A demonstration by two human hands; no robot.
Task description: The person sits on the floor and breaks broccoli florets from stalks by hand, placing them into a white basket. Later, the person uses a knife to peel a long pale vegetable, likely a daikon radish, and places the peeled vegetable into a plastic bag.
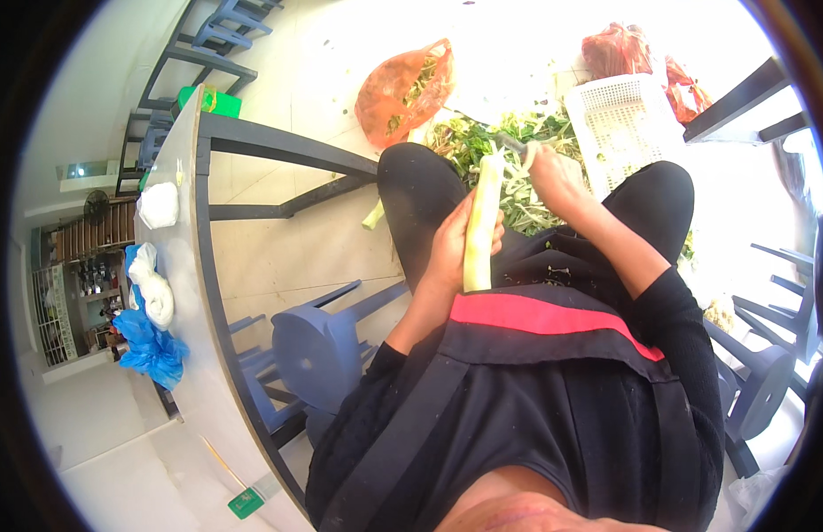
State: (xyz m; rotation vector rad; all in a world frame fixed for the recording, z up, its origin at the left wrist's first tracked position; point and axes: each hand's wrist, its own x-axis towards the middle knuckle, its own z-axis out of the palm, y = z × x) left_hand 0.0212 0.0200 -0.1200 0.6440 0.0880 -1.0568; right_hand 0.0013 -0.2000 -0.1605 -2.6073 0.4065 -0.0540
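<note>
My left hand (456, 241) is wrapped around a pale green peeled stalk, which looks like celtuce (481, 229), held roughly upright above my lap. Beside the stalk's top end, my right hand (556, 178) grips a peeling tool (511, 141) with a grey metal-looking blade; its exact form is blurred. A thin strip of peel (531, 154) hangs by the right fingers. Beneath both hands, a heap of green peelings and leaves (525, 206) covers the floor between my knees.
A white plastic basket (627, 126) stands beyond my right knee, near red plastic bags (616, 52). An open orange bag (391, 86) holds scraps. On the left are a table (208, 399) with blue and white bags, and a blue stool (311, 352). Another stalk (373, 216) lies by my left knee.
</note>
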